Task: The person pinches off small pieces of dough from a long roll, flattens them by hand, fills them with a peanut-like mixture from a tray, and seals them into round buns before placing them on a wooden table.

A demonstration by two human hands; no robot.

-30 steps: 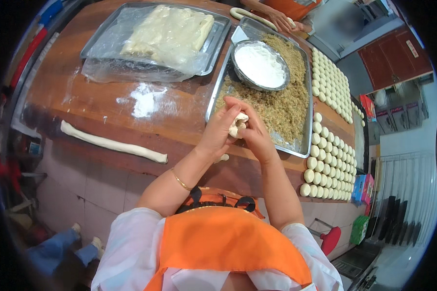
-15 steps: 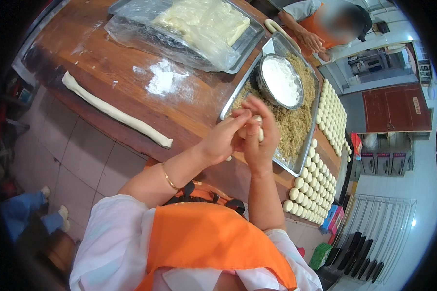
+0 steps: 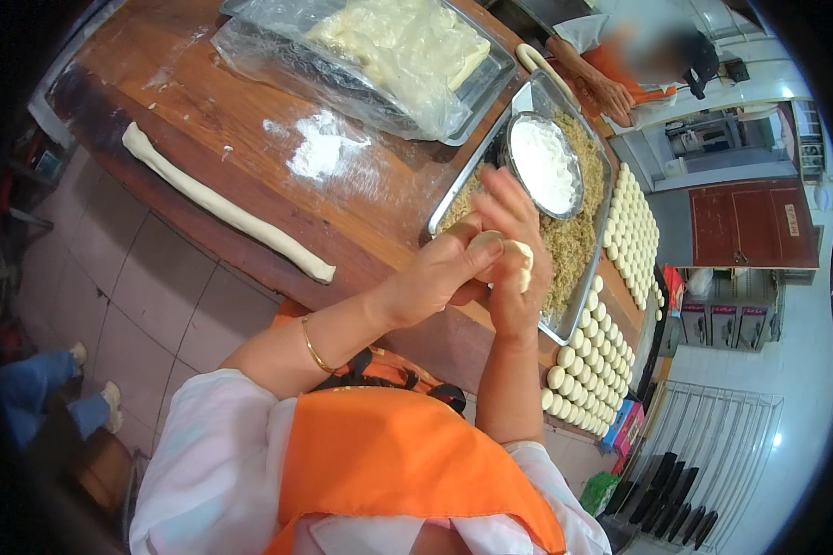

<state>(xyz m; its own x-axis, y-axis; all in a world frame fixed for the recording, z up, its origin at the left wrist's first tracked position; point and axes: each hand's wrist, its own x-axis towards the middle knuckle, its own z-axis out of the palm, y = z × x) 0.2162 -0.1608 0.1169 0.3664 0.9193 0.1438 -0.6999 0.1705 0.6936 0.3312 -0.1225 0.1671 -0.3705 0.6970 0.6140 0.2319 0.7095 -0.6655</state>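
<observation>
Above the near edge of the table, my two hands meet around a small pale piece of dough [image 3: 526, 265]. My left hand [image 3: 435, 279] presses it with the thumb, its fingers curled underneath and partly hidden. The dough lies against the palm of my right hand [image 3: 514, 220], whose fingers stretch upward and are slightly blurred. Just beyond sits a metal tray [image 3: 557, 335] of crumbly brown filling [image 3: 565, 264], with a bowl of white flour [image 3: 544, 165] resting on it. To the left, a long dough rope [image 3: 227, 211] lies along the table edge.
Rows of small round dough pieces [image 3: 590, 370] stand right of the tray, with more rows [image 3: 631, 236] farther back. A plastic-covered dough slab [image 3: 403, 46] fills another tray at the far side. Loose flour [image 3: 324, 148] dusts the wooden table [image 3: 231, 102]. Across it, a co-worker [image 3: 611, 79] handles something.
My left thumb has moved over the dough, and more of the piece now shows beside my right palm. The view has shifted slightly.
</observation>
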